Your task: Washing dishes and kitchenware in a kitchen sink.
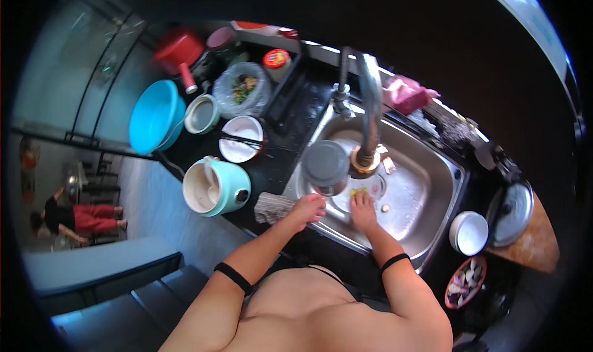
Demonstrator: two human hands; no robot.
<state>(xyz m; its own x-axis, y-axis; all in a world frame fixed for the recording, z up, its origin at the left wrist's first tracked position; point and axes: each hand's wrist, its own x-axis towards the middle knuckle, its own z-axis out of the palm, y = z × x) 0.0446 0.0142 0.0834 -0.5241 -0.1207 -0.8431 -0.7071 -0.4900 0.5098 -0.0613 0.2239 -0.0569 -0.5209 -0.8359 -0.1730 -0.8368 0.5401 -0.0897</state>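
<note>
My left hand (308, 210) is at the near left rim of the stainless steel sink (433, 178), its fingers partly curled. Just beyond its fingertips is a round container with a grey lid (325, 162), over the sink's left side. I cannot tell whether the hand touches it. Inside the basin, my right hand (363, 210) reaches down with its fingertips at a small yellow piece (356, 192); whether they grip it is unclear. A small pale scrap (385, 208) lies on the basin floor to the right. The curved metal faucet (370, 106) arches over the sink.
Left on the black counter are a striped cloth (274, 207), a mint-green cooker pot (231, 190), a white bowl with chopsticks (241, 127) and a blue basin (155, 118). Right are white bowls (470, 234), a dish of cut vegetables (465, 282) and a pot lid (512, 215). A person (60, 215) is far left.
</note>
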